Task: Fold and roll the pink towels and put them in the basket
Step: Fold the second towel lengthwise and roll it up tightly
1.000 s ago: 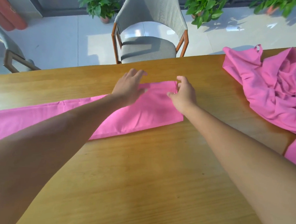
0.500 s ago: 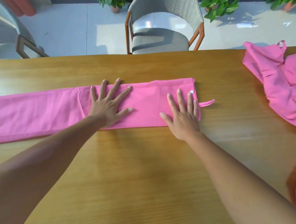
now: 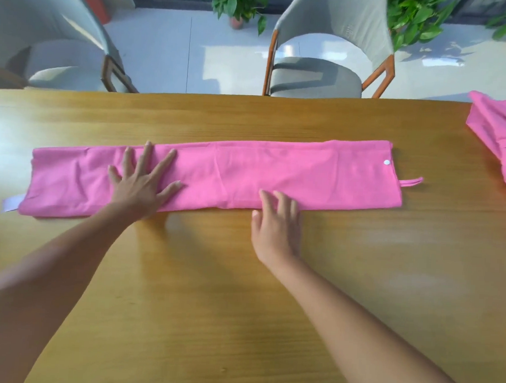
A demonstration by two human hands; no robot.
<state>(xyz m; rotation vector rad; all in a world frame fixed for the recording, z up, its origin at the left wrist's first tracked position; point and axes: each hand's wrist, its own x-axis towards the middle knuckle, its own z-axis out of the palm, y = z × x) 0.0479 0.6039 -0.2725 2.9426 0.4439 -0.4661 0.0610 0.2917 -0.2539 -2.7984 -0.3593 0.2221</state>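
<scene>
- Pink towel (image 3: 217, 174): folded into a long narrow strip, flat across the wooden surface (image 3: 238, 309), hanging loop (image 3: 410, 182) at its right end.
- Left hand (image 3: 141, 186): fingers spread flat, pressing the strip near its left end; grasping nothing.
- Right hand (image 3: 276, 225): released, fingertips touching the near edge at mid-strip.
- Step, as judged: folding done, smoothing before the roll.
- Next move calls for pinching one end and rolling tight, edges aligned.
- More pink towels (image 3: 504, 138) heaped far right. No basket visible.
</scene>
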